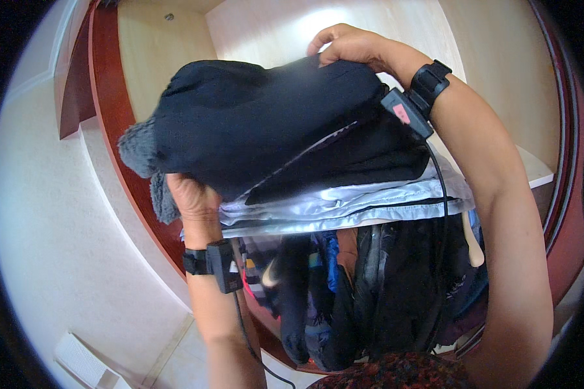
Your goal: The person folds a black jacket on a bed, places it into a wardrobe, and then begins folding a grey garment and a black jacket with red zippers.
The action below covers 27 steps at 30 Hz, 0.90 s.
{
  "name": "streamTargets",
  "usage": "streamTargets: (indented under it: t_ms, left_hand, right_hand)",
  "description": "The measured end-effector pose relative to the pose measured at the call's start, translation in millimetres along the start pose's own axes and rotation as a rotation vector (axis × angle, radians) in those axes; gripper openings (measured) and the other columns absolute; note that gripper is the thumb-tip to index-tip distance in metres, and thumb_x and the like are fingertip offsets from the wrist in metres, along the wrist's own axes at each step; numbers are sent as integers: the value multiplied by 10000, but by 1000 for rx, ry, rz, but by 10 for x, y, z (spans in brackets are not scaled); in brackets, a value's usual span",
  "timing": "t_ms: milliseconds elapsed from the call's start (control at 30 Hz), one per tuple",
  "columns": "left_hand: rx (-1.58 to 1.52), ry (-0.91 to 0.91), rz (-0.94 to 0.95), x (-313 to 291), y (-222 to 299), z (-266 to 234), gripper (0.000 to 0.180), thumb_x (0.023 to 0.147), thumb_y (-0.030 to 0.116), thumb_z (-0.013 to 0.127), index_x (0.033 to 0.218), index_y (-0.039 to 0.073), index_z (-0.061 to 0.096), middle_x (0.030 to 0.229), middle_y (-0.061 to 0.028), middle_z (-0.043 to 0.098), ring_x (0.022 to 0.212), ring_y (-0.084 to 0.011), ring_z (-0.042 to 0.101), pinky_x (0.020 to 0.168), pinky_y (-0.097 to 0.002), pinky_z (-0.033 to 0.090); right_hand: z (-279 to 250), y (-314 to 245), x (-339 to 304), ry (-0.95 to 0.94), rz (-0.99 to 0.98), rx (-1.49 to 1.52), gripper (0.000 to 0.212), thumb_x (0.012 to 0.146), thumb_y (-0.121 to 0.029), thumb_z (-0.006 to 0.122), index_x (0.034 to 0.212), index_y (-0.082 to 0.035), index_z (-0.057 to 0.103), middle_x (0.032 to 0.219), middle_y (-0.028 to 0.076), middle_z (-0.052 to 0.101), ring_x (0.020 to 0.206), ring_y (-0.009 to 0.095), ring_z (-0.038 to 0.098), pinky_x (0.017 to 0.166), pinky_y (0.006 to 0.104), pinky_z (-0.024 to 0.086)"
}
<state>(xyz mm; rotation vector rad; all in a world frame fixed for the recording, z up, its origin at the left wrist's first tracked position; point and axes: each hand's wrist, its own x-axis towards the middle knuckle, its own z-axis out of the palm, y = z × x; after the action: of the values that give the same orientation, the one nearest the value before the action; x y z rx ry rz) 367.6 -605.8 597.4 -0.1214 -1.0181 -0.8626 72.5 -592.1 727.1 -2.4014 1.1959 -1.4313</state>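
Note:
A folded black garment (272, 123), with a thin pale line across its front, is held up at the shelf. Grey fluffy fabric (139, 149) sticks out from its left end. My left hand (193, 198) grips the garment's lower left corner from below, its fingers mostly hidden under the cloth. At the upper far edge, my right hand (353, 48) is closed on the garment with bent fingers. Just beneath lies a pile of shiny silvery-white folded fabric (357, 204), partly covered by the black garment.
Pale wooden panels (389, 29) form the wardrobe compartment, with a dark red frame (110, 97) on the left. Several dark clothes (396, 279) hang below the shelf, with a light hanger end (475, 249) among them. Cables (442, 194) trail from both wrist devices.

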Motion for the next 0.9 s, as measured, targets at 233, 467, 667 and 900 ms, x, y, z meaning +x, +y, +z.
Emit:
streamTargets:
  t_ms: [233,467,667,900]
  left_hand:
    - [180,296,134,-400,396,-379,471,855,367,544,1185,32,525,1182,-141,568,1130,-279,516,959,-396,410]
    - [292,188,29,-849,609,-474,473,852,359,546,1188,27,520,1183,-146,566,1127,-284,517,953,-397,414]
    - [377,200,21,-875,800,-529,476,849,352,549,1191,23,515,1184,-150,564,1125,-288,519,948,-397,417]
    - [454,230,19,-898,906,-682,479,846,345,551,1195,19,509,1186,-155,562,1122,-292,520,942,-398,421]
  right_hand:
    - [758,-494,-712,-91,-403,250,238,743,-124,694,946,-16,631,855,57,617,772,127,580,690,246,475]
    - [1080,-133,-935,-557,-503,333,335,835,-54,540,1165,-34,488,794,82,618,674,159,618,615,285,516]
    - [879,-10,-178,-147,-222,-176,438,795,8,547,1216,-39,438,855,146,615,795,274,642,668,365,543]
    - [1312,62,411,-69,-412,-550,493,773,-143,622,1232,-65,458,1048,197,603,969,334,586,860,396,447]
